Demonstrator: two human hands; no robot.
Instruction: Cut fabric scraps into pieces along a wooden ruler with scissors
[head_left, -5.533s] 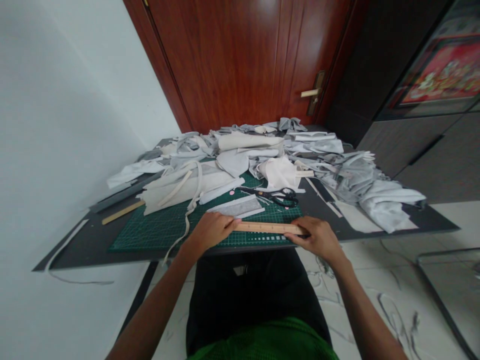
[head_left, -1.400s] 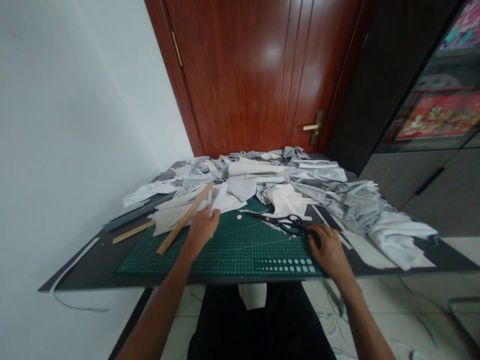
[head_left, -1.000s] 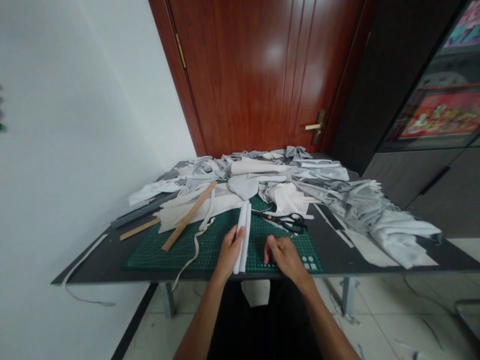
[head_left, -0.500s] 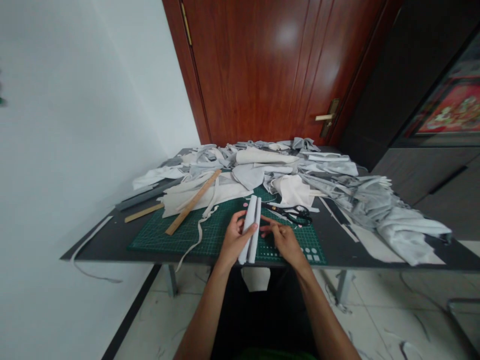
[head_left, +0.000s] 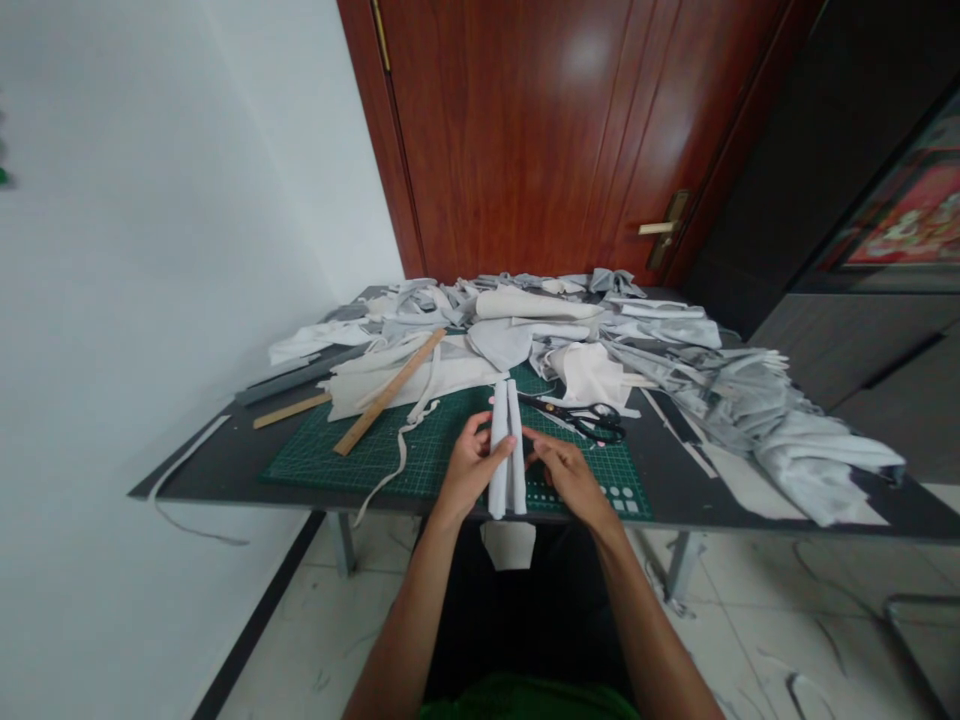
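Observation:
A pale grey folded strip of fabric (head_left: pixel 498 478), its two long rolled sides meeting in a lengthwise crease, stands over the front edge of the cutting mat. My left hand (head_left: pixel 475 462) grips it from the left, thumb across the front and fingers behind. At its right side is my right hand (head_left: pixel 568 474), index finger stretched toward the fabric's edge and thumb apart from it. The right fingertips are partly hidden, so whether they touch the fabric is unclear. Black-handled scissors (head_left: pixel 592 421) lie just beyond my right hand.
The green cutting mat (head_left: pixel 315 462) covers the front of the dark table (head_left: pixel 225 475). A wooden ruler (head_left: pixel 390 392) lies across cream fabric at left. Heaps of grey and white cloth (head_left: pixel 750 400) fill the back and right. A pale piece (head_left: pixel 508 548) rests at my lap.
The folded fabric has turned more upright and its two sides sit closer together. My right hand's fingers have drawn in slightly. The camera view has shifted a little.

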